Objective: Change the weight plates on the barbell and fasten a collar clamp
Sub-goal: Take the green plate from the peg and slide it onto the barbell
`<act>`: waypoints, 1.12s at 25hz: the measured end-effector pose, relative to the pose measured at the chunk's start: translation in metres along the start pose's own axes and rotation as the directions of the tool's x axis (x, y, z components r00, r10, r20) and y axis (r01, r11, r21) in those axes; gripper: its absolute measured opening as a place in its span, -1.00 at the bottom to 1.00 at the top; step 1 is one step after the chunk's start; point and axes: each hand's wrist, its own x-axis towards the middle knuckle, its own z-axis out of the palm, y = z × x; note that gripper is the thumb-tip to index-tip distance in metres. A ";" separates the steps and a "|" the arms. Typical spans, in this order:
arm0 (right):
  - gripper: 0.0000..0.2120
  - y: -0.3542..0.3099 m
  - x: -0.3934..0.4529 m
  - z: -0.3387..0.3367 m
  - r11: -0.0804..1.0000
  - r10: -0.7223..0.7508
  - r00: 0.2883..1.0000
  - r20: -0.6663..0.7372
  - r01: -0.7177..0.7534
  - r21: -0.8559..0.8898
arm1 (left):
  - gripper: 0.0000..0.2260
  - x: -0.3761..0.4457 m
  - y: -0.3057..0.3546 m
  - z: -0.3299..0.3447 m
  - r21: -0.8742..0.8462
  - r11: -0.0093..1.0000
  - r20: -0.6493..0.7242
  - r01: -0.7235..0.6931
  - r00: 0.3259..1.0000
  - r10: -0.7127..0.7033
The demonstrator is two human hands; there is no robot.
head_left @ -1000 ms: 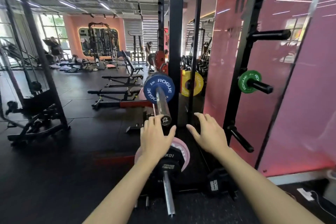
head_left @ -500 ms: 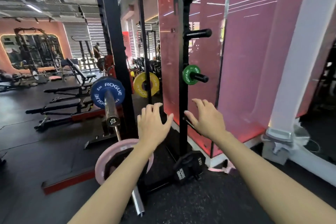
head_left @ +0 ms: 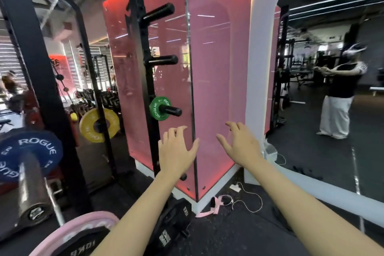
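Observation:
The barbell sleeve point(head_left: 31, 185) juts toward me at the lower left, carrying a blue ROGUE plate point(head_left: 39, 147). A small green plate point(head_left: 160, 108) hangs on a peg of the black storage post point(head_left: 145, 81). A pink plate point(head_left: 68, 233) and a black plate point(head_left: 83, 245) sit low at the bottom left. My left hand point(head_left: 176, 151) is open, fingers spread, just below the green plate and apart from it. My right hand point(head_left: 241, 143) is open too, in front of the pink panel. No collar clamp is visible.
A yellow plate point(head_left: 99, 124) hangs behind the rack upright point(head_left: 41, 89). The pink glass panel point(head_left: 212, 89) stands close ahead. Black plates point(head_left: 174, 224), a pink strap point(head_left: 209, 210) and a white cable point(head_left: 249, 199) lie on the floor. A mirror point(head_left: 332, 89) at right reflects a person.
The view has swung right, away from the barbell toward the storage post and the mirror. Both hands stayed open and now hover below the green plate and before the pink panel.

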 end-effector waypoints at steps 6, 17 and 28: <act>-0.44 -0.004 0.030 0.039 0.999 0.035 0.999 0.025 -0.034 -0.038 | -0.50 0.033 -0.030 0.039 -0.015 0.999 0.051 -0.029 0.998 0.030; -0.48 0.081 0.125 0.133 1.000 -0.005 0.999 0.053 0.005 -0.009 | -0.50 0.117 -0.037 0.164 0.070 0.998 0.063 0.002 0.998 -0.006; -0.46 0.095 0.278 0.249 0.964 -0.236 0.962 0.135 0.214 0.160 | -0.53 0.233 -0.090 0.222 0.277 0.933 -0.160 0.231 0.968 -0.192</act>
